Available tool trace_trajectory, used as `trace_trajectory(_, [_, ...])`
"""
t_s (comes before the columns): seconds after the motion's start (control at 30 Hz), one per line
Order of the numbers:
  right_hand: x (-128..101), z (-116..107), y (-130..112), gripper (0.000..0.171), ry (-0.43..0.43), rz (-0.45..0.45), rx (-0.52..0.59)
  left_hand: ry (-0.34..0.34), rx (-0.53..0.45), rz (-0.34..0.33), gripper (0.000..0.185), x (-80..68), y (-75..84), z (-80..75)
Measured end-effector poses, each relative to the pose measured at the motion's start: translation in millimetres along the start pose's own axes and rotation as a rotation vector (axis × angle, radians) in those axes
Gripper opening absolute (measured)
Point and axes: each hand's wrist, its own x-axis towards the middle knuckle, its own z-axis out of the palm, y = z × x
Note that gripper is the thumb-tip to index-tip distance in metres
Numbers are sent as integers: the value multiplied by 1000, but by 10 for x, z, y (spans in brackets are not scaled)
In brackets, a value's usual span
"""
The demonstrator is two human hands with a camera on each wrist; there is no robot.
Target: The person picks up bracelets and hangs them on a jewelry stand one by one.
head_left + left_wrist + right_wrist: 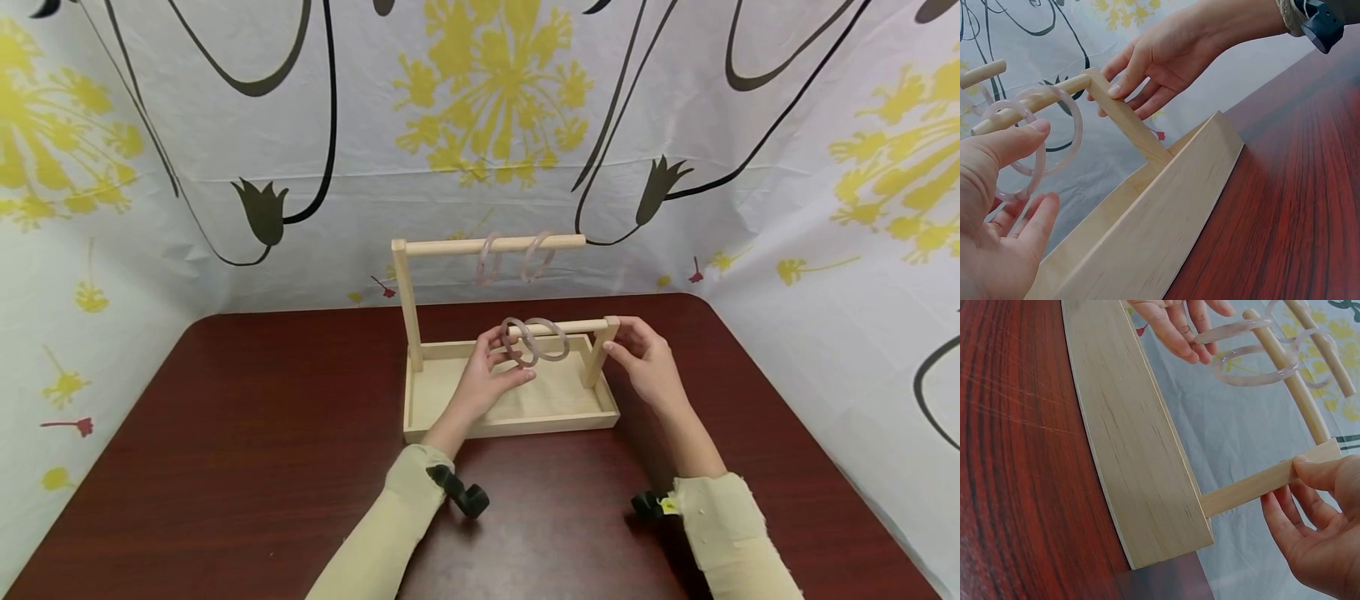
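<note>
A wooden two-tier bangle stand point(510, 429) has a tall rod point(450, 247) behind and a shorter rod point(581, 326) in front. Two translucent pinkish bangles point(517, 342) point(567, 346) encircle the short rod near its free left end. Beside this end is my left hand point(480, 387), thumb and fingers spread around the nearer bangle without a visible firm grip; whether the fingertips touch it is unclear. My right hand point(652, 362) pinches the short post point(1254, 482) near its top, thumb on the near side and fingers behind.
Two more bangles point(483, 271) point(527, 267) hang on the tall rod. The stand's shallow tray rests on a dark red-brown table point(285, 467). A patterned white curtain point(360, 142) hangs behind and at both sides of the table.
</note>
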Motion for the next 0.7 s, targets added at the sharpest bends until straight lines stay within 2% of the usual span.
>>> trace_trajectory(0.27, [22,-9,-4,34,-5,9,-11,-12,-3,4,81,7,-17,-65])
trace_trajectory(0.4, [29,-7,-16,34,-10,9,-17,-18,47,-9,84,-14,-3,-142])
trace_trajectory(0.53, [24,-15,-42,33,-26,0,-15,-2,190,-24,89,-66,73,-256])
trace_trajectory(0.7, [0,-105,-42,40,-89,-51,41,13,420,-71,94,-205,340,-436])
